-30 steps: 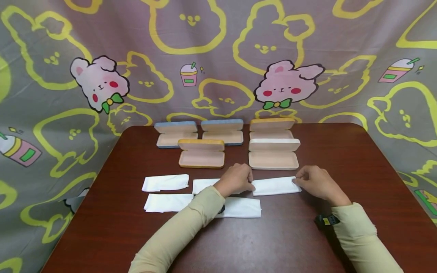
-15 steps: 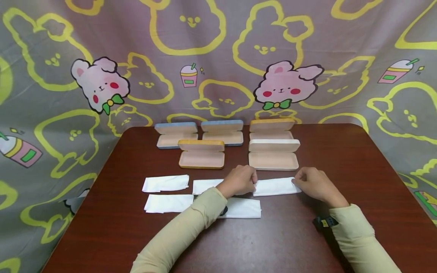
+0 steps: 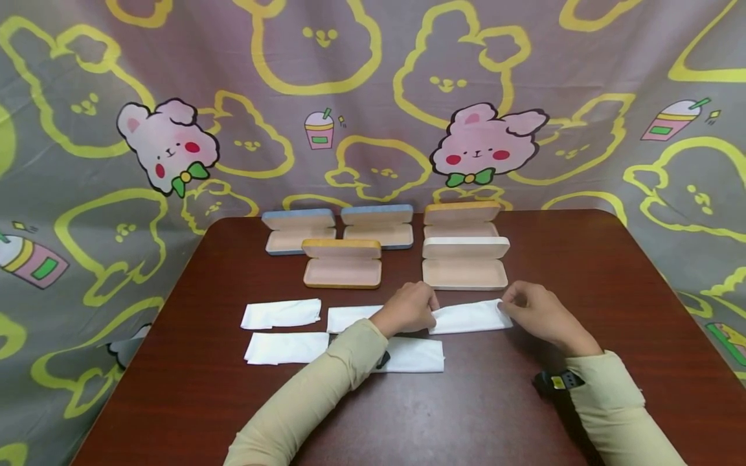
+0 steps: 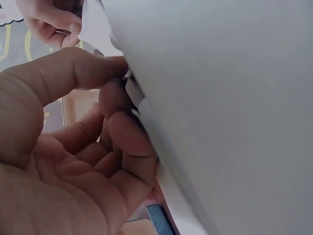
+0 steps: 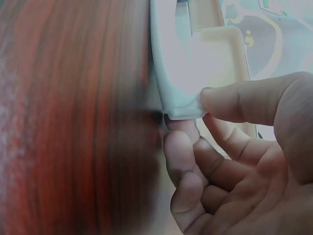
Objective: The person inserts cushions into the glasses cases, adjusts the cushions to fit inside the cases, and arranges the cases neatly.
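A folded white cloth (image 3: 469,318) stretches between my two hands in front of the open white case. My left hand (image 3: 406,309) pinches its left end between thumb and fingers, as the left wrist view shows up close. At the other end, my right hand (image 3: 539,312) pinches the cloth's corner; in the right wrist view the thumb (image 5: 244,100) lies on top with fingers curled under the edge. Another folded cloth (image 3: 352,317) lies partly hidden behind my left forearm, and one more (image 3: 416,355) lies nearer to me, partly covered by the wrist.
Two more folded cloths, an upper one (image 3: 281,314) and a lower one (image 3: 287,348), lie at left. Behind stand open hinged cases: a white one (image 3: 465,275), a front yellow one (image 3: 342,273), a rear yellow one (image 3: 462,213), a left blue one (image 3: 297,220) and a right blue one (image 3: 377,215).
My left hand has shifted slightly right over the cloth's left end. The right hand keeps its pinch with little movement. The head view has shifted slightly.
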The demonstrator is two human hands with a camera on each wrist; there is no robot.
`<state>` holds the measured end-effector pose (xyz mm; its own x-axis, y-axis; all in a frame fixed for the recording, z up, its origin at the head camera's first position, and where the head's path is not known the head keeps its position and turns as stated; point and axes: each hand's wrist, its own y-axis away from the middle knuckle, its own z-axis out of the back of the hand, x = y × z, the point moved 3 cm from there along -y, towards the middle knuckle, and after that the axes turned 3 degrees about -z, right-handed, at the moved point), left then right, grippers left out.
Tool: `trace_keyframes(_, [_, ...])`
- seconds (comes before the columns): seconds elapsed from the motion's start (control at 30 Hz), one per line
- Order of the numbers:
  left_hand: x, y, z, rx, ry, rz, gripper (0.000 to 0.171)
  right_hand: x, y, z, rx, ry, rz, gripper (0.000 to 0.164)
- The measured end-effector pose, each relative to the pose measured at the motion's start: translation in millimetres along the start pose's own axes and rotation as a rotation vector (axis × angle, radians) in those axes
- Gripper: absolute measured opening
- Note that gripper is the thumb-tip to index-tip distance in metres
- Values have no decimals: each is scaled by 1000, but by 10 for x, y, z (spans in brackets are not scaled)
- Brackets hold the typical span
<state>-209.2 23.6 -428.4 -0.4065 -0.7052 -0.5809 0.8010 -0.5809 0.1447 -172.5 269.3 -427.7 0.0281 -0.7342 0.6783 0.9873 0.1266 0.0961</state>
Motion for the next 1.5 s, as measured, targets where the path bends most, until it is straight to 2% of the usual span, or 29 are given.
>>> trace_keyframes(0.17, [-4,-1,-12,6,-16,-4,13,-4,14,6,-7,-56,-16,11])
trace_keyframes(0.37, [-39,14,-14,29,-6,-12,16,10,37,3,-29,-75,-14,13])
trace_keyframes(0.53, [-36,13,-13,18,8,-28,20,6,39,-21,-24,-91,-15,25])
trace_keyframes(0.67, [-20,14,-13,1,58,-30,20,-9,44,-38,-15,-95,-18,31])
trace_keyframes(0.93, [-37,55,40,-19,177,-21,8,-3,79,18,-49,-114,-36,25])
trace_keyframes(1.1, [-12,41,46,-17,239,-1,9,36,104,52,-51,-126,-34,22])
trace_keyframes(1.4, [53,8,69,18,407,71,18,34,102,63,-32,-166,-66,22])
trace_keyframes(1.5, [81,6,86,2,452,90,20,38,90,75,-25,-179,-66,23])
